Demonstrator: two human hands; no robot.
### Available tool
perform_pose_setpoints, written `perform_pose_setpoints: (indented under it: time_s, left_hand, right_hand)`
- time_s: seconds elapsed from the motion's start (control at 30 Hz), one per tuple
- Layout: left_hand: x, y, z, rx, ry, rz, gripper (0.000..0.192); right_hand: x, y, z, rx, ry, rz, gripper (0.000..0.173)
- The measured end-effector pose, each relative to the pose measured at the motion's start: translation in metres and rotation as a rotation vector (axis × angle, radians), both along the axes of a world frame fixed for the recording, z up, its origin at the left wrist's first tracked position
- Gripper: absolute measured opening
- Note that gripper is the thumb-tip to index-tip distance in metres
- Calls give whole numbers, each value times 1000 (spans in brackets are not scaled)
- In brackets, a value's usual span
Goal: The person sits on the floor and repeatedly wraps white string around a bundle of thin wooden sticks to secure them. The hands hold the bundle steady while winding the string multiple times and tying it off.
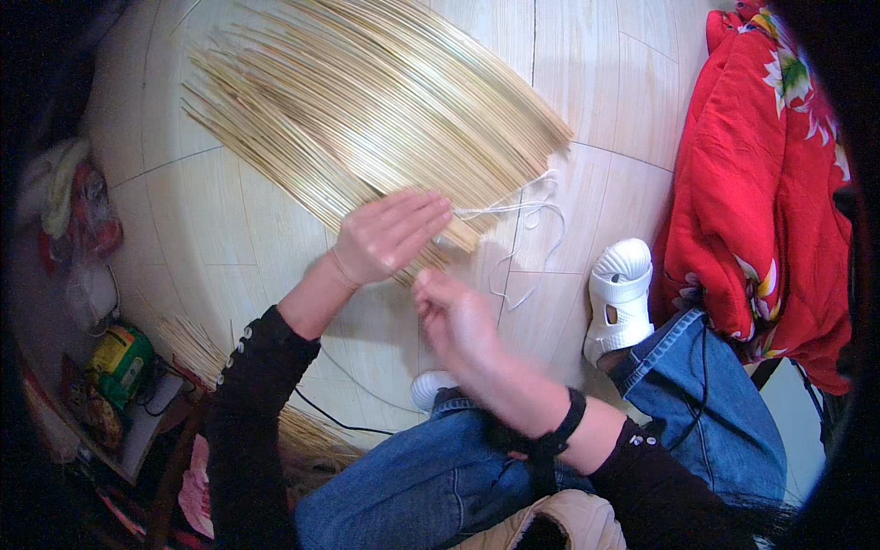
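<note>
A wide fan of pale, straw-coloured plant stalks lies on the floor, its ends towards me fairly even and the far ends ragged. My left hand lies flat, palm down, across the stalks near their close ends, fingers together. Just below it, my right hand is at the ends of a few stalks, thumb and fingers bent and slightly blurred; whether it pinches a stalk is not clear. White string comes from beside my left fingertips, runs along the stalk ends and trails in loops on the floor.
A red flowered cloth hangs at the right, beside my white shoe. More loose stalks lie at lower left, near a dark cable. A green-and-yellow package and plastic bags stand at the left edge.
</note>
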State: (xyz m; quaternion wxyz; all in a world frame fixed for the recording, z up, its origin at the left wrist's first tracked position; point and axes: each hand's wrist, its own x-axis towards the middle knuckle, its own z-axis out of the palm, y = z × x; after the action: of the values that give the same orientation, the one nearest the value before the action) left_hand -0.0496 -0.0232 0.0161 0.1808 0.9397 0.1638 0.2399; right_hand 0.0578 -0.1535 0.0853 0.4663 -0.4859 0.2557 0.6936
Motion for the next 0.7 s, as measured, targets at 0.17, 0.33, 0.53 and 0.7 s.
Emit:
perform_pose_setpoints:
  time_s: [0.17, 0.33, 0.53, 0.7]
  left_hand:
    - [-1, 4, 2, -10, 0, -8, 30]
    - [-5, 3, 5, -49, 16, -7, 35]
    - [-4, 3, 2, -68, 13, -16, 37]
    - [-5, 4, 2, -55, 14, -33, 37]
  right_hand:
    - [-11, -13, 26, -100, -20, 16, 18]
    - [14, -2, -2, -93, -145, -125, 22]
    - [14, 14, -15, -115, -99, -131, 18]
    - [15, 17, -18, -86, -117, -69, 16]
